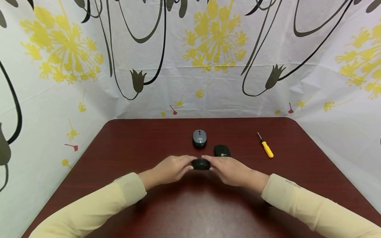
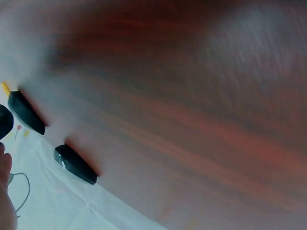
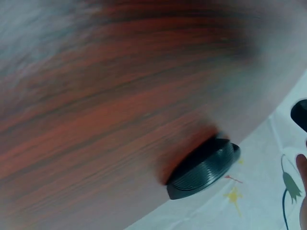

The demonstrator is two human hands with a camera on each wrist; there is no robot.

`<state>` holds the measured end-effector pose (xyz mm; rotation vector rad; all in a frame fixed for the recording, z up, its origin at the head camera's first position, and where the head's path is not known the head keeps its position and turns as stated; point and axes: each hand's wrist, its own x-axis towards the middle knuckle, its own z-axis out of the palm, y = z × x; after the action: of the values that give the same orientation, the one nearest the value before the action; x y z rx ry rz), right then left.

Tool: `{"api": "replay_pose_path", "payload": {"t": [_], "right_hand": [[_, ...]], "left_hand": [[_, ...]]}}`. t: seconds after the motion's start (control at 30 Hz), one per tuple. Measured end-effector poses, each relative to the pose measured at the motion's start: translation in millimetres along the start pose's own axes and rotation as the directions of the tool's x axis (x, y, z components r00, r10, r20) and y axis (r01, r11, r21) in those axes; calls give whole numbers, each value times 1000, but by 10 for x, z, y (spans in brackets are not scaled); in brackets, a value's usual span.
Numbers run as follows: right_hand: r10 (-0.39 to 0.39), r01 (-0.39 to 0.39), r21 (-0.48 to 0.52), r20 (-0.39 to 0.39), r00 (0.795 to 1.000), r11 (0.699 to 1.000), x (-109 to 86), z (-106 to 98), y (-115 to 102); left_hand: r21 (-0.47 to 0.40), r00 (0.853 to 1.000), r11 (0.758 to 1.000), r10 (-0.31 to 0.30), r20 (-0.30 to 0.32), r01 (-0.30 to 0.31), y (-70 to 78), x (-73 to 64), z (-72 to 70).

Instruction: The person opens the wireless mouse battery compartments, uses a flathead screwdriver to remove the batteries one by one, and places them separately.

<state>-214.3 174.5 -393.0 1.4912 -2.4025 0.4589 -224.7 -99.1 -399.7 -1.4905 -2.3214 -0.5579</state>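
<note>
A black rounded computer mouse [image 1: 200, 164] sits between my two hands in the head view, its end facing me. My left hand [image 1: 171, 169] pinches its left side, fingers on top and thumb lower down. From the right, my right hand [image 1: 230, 170] grips the opposite side in the same way. Both wrist views catch only a part of this mouse [image 2: 5, 120] at the frame edge, with fingertips [image 3: 302, 165] just below it in the right one. Just beyond my right hand lies another black mouse [image 1: 222, 150], its near end hidden by the hand.
Farther back on the dark red-brown table [image 1: 143, 138] stands a grey-topped mouse [image 1: 199, 138]. A screwdriver [image 1: 267, 148] with a yellow handle lies to the right, its tip pointing away. Behind the table hangs a white cloth [image 1: 220, 99] with printed flowers.
</note>
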Motion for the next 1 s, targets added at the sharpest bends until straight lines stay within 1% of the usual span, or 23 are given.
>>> {"api": "replay_pose_path", "payload": {"t": [0.07,0.13,0.2,0.23,0.3,0.33,0.43,0.5,0.6,0.63,0.7,0.73,0.8,0.83,0.87,0.93,0.97,1.0], "right_hand": [[41,-42,59,10,999,997,8,-4,-6],[70,-71,130,11,997,989,18,-11,-18],[96,-96,196,9,995,976,27,-15,-33],[110,-108,228,7,994,968,31,-19,-44],[140,-134,289,-1,990,948,39,-21,-66],[159,-150,318,-2,987,936,42,-20,-77],[223,-203,407,-2,975,891,52,-22,-113],[274,-245,469,7,962,848,57,-22,-134],[369,-330,542,40,929,773,55,-26,-170],[401,-360,563,54,915,745,54,-24,-181],[453,-405,603,81,888,687,53,-15,-199],[475,-422,620,90,876,661,53,-10,-206],[500,-438,654,104,860,616,56,5,-215],[507,-440,673,111,855,594,57,13,-217],[509,-436,704,122,852,561,58,23,-217],[513,-432,765,157,844,478,57,42,-218],[513,-430,793,176,840,432,56,52,-217],[514,-431,817,199,834,384,53,61,-217]], "left_hand": [[-79,999,995,-53,-1,52,32,-4,0],[-156,995,983,-100,-9,98,60,-8,7],[-228,988,963,-152,-19,143,87,-5,17],[-264,983,949,-183,-19,172,100,-4,24],[-332,968,915,-249,-15,231,131,2,30],[-367,959,893,-283,-9,260,149,6,33],[-466,922,811,-387,25,353,200,8,44],[-511,894,760,-446,41,402,232,8,55],[-582,847,668,-527,69,464,276,15,80],[-619,834,630,-546,77,469,289,20,89],[-690,810,547,-579,97,474,308,32,106],[-724,798,501,-593,111,474,314,36,116],[-786,778,407,-611,145,466,324,47,130],[-807,766,362,-622,164,466,334,51,131],[-818,750,323,-635,186,476,335,55,138],[-836,718,245,-657,231,492,345,60,144],[-842,703,207,-665,253,499,349,63,146],[-844,690,177,-670,273,506,353,63,148]]}}
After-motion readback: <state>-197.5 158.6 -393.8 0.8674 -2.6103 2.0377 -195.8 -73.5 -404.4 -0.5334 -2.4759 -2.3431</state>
